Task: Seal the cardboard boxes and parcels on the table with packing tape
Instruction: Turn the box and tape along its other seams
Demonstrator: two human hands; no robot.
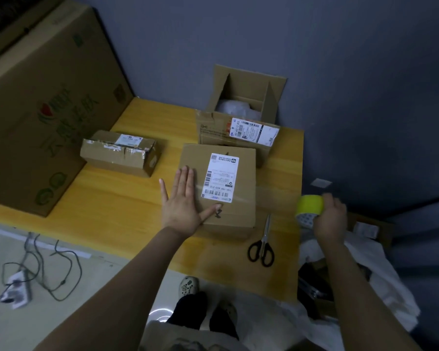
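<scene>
We note the left hand point(185, 198) flat, fingers straight, steadying the stiff box point(223, 191); the right hand point(330, 219) grips the light tape roll point(308, 207) by its rim.

The box point(228, 188) is dull brown cardboard with a smooth white paper label point(219, 177). The table point(127, 198) is shiny yellow wood. The scissors point(262, 243) have metal blades and black plastic handles.

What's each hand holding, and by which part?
Right hand grips the tape roll by its rim. Left hand lies flat on the box, holding nothing.
</scene>
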